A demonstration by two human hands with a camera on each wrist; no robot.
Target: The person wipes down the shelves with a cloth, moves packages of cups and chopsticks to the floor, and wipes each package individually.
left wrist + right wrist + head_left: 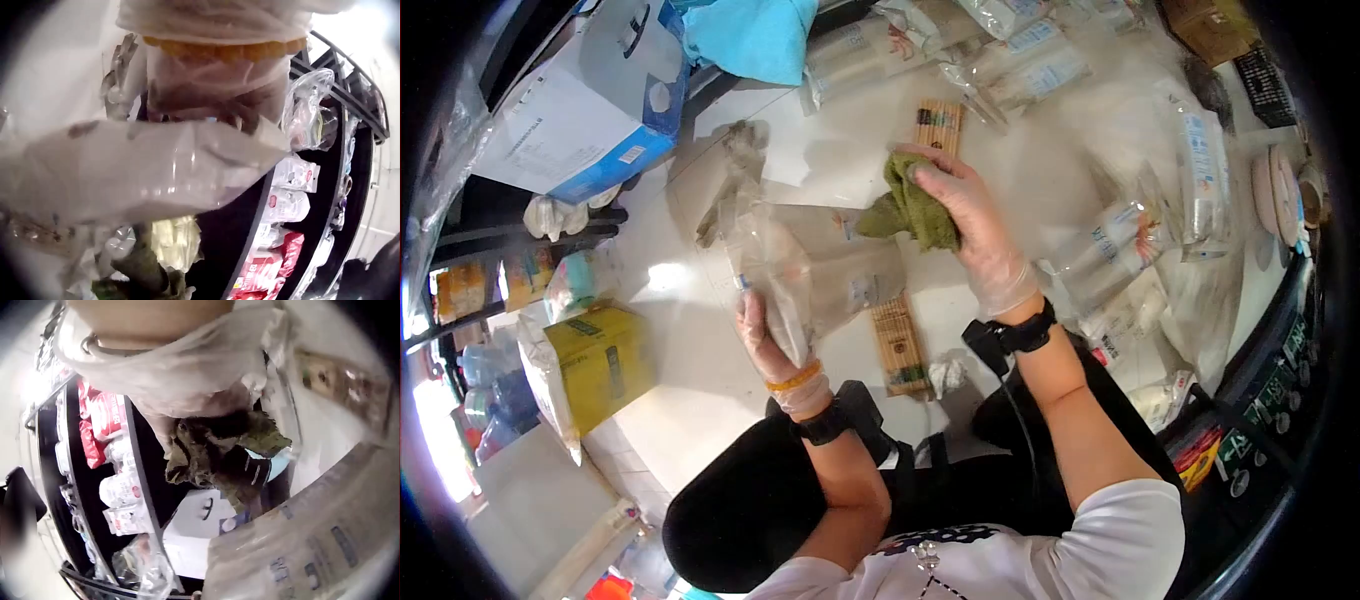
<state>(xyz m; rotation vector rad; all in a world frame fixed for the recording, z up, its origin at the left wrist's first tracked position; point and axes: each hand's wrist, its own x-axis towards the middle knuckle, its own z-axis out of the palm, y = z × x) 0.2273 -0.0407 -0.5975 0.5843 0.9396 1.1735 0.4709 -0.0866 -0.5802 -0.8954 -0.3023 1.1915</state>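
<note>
My left hand [762,335], in a clear plastic glove with an orange band [225,49] at the wrist, grips the near left edge of a clear plastic package [830,262]. In the left wrist view the package [144,172] covers most of the fingers. A crumpled olive-green cloth [912,205] is held in my right hand [980,220], also gloved, close beside the package's far right corner. The right wrist view shows the cloth [215,453] bunched under the fingers. Two flat bundles of wooden sticks lie on the white surface, one [898,345] nearer me, the other [940,125] beyond the cloth.
Several clear plastic packages [1110,250] lie to the right and at the back. A white-and-blue box [580,110] stands at the left, with a yellow box [598,365] below it. Near the closer bundle sits a crumpled white tissue [947,376]. Shelves with packets [115,475] stand alongside.
</note>
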